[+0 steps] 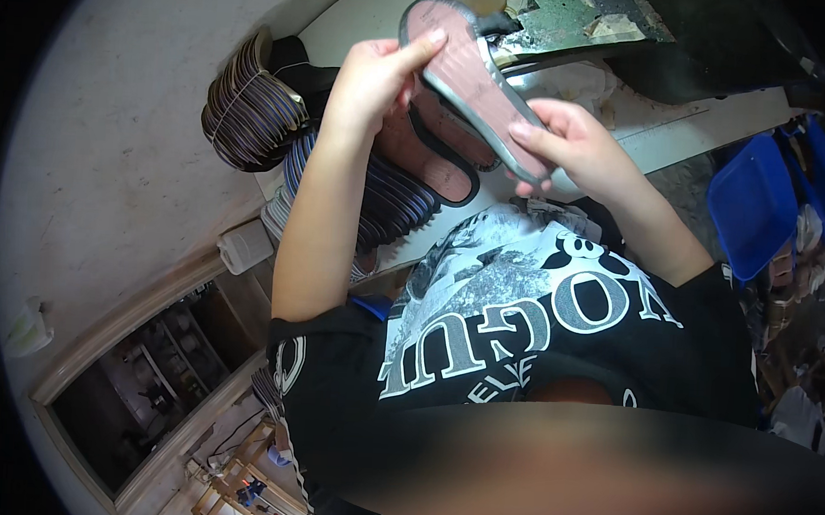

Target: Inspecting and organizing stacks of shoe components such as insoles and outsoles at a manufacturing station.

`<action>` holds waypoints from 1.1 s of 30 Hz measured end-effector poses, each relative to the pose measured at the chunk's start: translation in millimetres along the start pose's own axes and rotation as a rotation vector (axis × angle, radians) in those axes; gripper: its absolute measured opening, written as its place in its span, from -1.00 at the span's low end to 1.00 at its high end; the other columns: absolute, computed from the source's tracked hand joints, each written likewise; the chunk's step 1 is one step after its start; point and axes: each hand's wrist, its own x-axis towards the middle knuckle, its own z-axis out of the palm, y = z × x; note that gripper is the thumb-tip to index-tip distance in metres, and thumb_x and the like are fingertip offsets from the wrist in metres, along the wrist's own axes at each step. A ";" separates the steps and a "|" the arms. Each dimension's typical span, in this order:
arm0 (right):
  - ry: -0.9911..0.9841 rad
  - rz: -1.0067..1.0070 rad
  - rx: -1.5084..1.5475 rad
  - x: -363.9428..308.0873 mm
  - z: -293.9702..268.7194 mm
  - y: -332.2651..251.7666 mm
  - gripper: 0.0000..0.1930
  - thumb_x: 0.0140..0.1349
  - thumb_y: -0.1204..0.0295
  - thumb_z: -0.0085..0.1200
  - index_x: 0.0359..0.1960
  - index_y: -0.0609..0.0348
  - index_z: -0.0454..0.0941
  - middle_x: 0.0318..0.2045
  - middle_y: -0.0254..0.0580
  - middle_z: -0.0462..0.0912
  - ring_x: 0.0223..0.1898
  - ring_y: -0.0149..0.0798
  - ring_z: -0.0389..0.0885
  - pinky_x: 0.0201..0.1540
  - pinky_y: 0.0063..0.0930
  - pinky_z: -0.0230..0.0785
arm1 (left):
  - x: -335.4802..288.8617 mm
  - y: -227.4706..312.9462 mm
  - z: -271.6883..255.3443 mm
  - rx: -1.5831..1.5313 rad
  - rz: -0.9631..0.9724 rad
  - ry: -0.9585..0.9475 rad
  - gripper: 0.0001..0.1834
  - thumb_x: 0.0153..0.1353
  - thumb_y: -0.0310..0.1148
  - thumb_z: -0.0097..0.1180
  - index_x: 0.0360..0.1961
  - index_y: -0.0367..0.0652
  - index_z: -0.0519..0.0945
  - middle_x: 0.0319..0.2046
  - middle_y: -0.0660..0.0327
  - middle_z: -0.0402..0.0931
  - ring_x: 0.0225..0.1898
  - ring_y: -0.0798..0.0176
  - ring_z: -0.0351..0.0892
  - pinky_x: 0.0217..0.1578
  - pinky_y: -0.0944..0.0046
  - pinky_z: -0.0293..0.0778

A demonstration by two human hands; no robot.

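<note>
"Black shirt (710, 357) with a pale print is nearest, beside a blur along the bottom edge. And the hands?"

"Both are grasping one sole (477, 88), pink with a grey rim. Left hand (370, 83) has it near the wide end, thumb pressed on the pink face. Right hand (572, 145) has the narrow end, thumb on that face too."

"So the sole sits where?"

"Held up between the two hands, slanting from the left one down to the right."

"What's around the grip?"

"Just under it, another pink sole (449, 177) with a black rim, next to a row of soles (397, 205). Left of the left hand, a tied bundle (253, 105). Beyond the grip, a green board (583, 24). Well right of the right hand, a blue tray (754, 205)."
</note>
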 end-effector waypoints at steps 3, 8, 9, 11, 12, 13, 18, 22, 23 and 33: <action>0.016 -0.059 0.032 18.8 15.2 -2.8 -0.69 0.32 0.21 -0.02 -0.21 0.27 0.48 -0.48 -0.23 0.63 -0.59 -0.49 0.60 -0.65 -0.75 0.26 | 10.0 1.6 -11.0 -0.236 -0.011 -0.082 -0.57 0.11 -0.03 0.24 -0.69 -0.10 0.47 -0.88 0.41 0.25 -0.90 0.53 0.09 -0.80 0.51 0.07; -0.109 -0.016 0.172 21.8 34.1 -38.6 -0.70 0.29 0.19 0.01 -0.34 0.23 0.52 -0.65 -0.35 0.53 -0.78 -0.60 0.40 -0.82 -0.81 0.01 | -32.7 -10.9 -2.3 -0.983 0.152 -0.340 -0.42 0.27 0.15 -0.08 -0.23 -0.26 0.51 -0.50 0.19 0.59 -0.81 0.59 0.27 -0.80 0.63 0.18; -0.158 0.017 0.225 19.7 40.3 -44.1 -0.70 0.30 0.19 0.00 -0.35 0.22 0.53 -0.71 -0.39 0.48 -0.82 -0.62 0.33 -0.83 -0.80 -0.03 | -50.5 -12.9 4.4 -0.901 0.259 -0.328 -0.36 0.26 0.19 -0.10 -0.19 -0.30 0.50 -0.56 0.23 0.55 -0.79 0.61 0.26 -0.77 0.63 0.19; -0.274 0.004 0.251 18.3 47.2 -47.0 -0.66 0.31 0.15 -0.04 -0.37 0.21 0.53 -0.79 -0.42 0.39 -0.86 -0.64 0.17 -0.82 -0.77 -0.08 | -61.6 -24.3 12.6 -1.052 0.373 -0.452 -0.38 0.28 0.15 -0.11 -0.15 -0.32 0.49 -0.65 0.32 0.47 -0.80 0.61 0.21 -0.73 0.65 0.20; -0.291 0.050 0.270 12.9 52.2 -53.4 -0.62 0.32 0.11 -0.07 -0.38 0.21 0.52 -0.79 -0.40 0.39 -0.86 -0.63 0.16 -0.82 -0.77 -0.09 | -66.6 -26.7 12.7 -1.051 0.387 -0.441 -0.38 0.28 0.15 -0.11 -0.15 -0.32 0.49 -0.65 0.32 0.47 -0.80 0.61 0.21 -0.73 0.65 0.20; -0.306 0.094 0.287 11.3 55.9 -58.6 -0.59 0.33 0.08 -0.10 -0.40 0.21 0.52 -0.80 -0.38 0.38 -0.87 -0.63 0.15 -0.81 -0.76 -0.09 | -69.4 -25.8 11.8 -1.151 0.367 -0.447 -0.41 0.29 0.12 -0.10 -0.16 -0.32 0.49 -0.69 0.36 0.42 -0.81 0.60 0.19 -0.70 0.61 0.23; -0.098 -0.136 -0.262 10.1 42.3 -64.9 -0.41 0.29 -0.16 -0.20 -0.40 0.21 0.48 -0.76 -0.41 0.42 -0.78 -0.60 0.33 -0.70 -0.70 0.19 | -90.7 -22.9 25.6 -1.422 0.241 -0.374 -0.51 0.27 0.10 -0.03 -0.30 -0.19 0.53 -0.76 0.43 0.26 -0.79 0.51 0.20 -0.59 0.36 0.36; -0.060 -0.329 -0.278 -15.7 45.6 -68.3 -0.63 0.27 0.12 0.06 -0.22 0.23 0.43 -0.53 -0.39 0.52 -0.55 -0.58 0.49 -0.48 -0.72 0.32 | -109.7 -25.2 33.8 -1.495 0.257 -0.296 -0.35 0.19 0.20 0.02 -0.21 -0.31 0.52 -0.67 0.44 0.34 -0.77 0.56 0.18 -0.54 0.45 0.33; -0.094 -0.393 -0.253 -20.6 46.3 -66.4 -0.67 0.25 0.20 0.10 -0.20 0.25 0.43 -0.49 -0.37 0.53 -0.50 -0.57 0.49 -0.43 -0.71 0.34 | -115.1 -22.8 37.1 -1.487 0.250 -0.252 -0.35 0.18 0.21 0.02 -0.23 -0.30 0.53 -0.68 0.45 0.32 -0.76 0.56 0.19 -0.55 0.45 0.32; -0.134 -0.402 -0.121 -32.9 49.8 -42.9 -0.66 0.25 0.33 0.11 -0.08 0.30 0.36 -0.38 -0.23 0.59 -0.38 -0.48 0.57 -0.34 -0.62 0.39 | -133.8 -22.8 57.3 -1.188 0.424 0.139 -0.59 0.23 0.05 0.08 -0.24 -0.11 0.44 -0.70 0.40 0.25 -0.76 0.52 0.27 -0.70 0.44 0.34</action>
